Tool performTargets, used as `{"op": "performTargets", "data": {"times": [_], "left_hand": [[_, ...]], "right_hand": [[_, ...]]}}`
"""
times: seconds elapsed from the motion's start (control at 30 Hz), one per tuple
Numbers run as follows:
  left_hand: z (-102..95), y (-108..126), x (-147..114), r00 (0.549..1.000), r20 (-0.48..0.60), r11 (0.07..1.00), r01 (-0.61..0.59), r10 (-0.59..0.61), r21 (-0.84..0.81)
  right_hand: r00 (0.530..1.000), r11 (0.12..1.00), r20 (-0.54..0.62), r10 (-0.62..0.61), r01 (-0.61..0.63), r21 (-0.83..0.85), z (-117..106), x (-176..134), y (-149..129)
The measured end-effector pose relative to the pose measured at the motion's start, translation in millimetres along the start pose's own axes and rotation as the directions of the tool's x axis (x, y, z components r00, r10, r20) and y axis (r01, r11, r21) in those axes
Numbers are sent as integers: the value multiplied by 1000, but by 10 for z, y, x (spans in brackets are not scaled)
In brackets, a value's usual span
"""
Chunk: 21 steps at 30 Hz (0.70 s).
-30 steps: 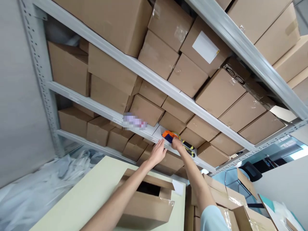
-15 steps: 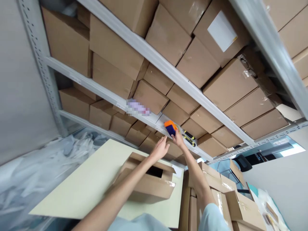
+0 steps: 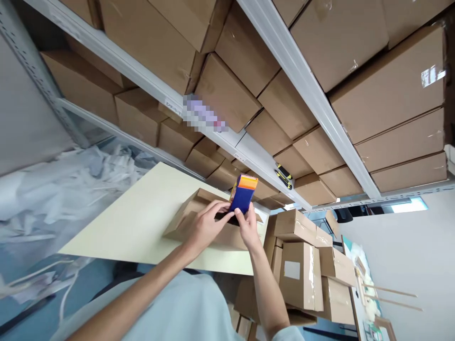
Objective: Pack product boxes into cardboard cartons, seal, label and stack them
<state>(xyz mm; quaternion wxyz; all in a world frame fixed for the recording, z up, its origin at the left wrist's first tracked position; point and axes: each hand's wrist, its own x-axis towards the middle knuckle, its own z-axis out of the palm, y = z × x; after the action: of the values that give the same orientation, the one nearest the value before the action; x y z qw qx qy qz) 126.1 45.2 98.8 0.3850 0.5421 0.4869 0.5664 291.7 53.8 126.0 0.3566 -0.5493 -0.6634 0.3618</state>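
Observation:
Held upright over the open cardboard box (image 3: 204, 222) is what looks like a tape dispenser (image 3: 243, 195), dark blue with an orange upper band. My right hand (image 3: 249, 226) grips its lower right part, thumb in front. From the other side, my left hand (image 3: 209, 220) closes its fingers at the lower left edge. Both hands partly hide the dispenser's bottom and the box opening. The box rests on a pale yellow tabletop (image 3: 142, 218). Two black and yellow utility knives (image 3: 283, 179) lie on the shelf beyond my right hand.
Metal shelving (image 3: 305, 61) packed with cardboard boxes (image 3: 227, 90) rises ahead, its lower beam close above the hands. More boxes (image 3: 302, 274) are stacked right of the table. Crumpled white plastic sheeting (image 3: 81, 180) heaps on the left.
My right hand has brought the tape dispenser from the shelf down over the open box. My left hand has come onto it as well. The view has shifted.

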Motion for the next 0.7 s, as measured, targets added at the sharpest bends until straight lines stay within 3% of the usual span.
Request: {"op": "performTargets", "data": {"times": [0.13,0.33,0.47,0.57,0.63,0.7], "left_hand": [[-169,142,-99,997,-30,998,-66,66,5],[-428,210,-299,991,90,995,-97,98,-15],[-675,226,-350,993,108,998,-53,50,29],[-925,351,-261,999,-9,999,-48,48,12],[-1087,479,-153,994,-62,996,-93,93,2],[-1223,612,-48,984,-39,985,-171,172,20]], "right_hand": [[1000,998,13,22,-23,61,1,-145,-290],[985,962,115,132,-155,226,90,-244,-480],[988,987,119,98,-111,114,170,-319,-451],[982,997,178,62,-67,24,152,-413,-467],[975,998,224,14,-1,-55,107,-469,-505],[963,977,262,-60,111,-182,49,-508,-558]]}}
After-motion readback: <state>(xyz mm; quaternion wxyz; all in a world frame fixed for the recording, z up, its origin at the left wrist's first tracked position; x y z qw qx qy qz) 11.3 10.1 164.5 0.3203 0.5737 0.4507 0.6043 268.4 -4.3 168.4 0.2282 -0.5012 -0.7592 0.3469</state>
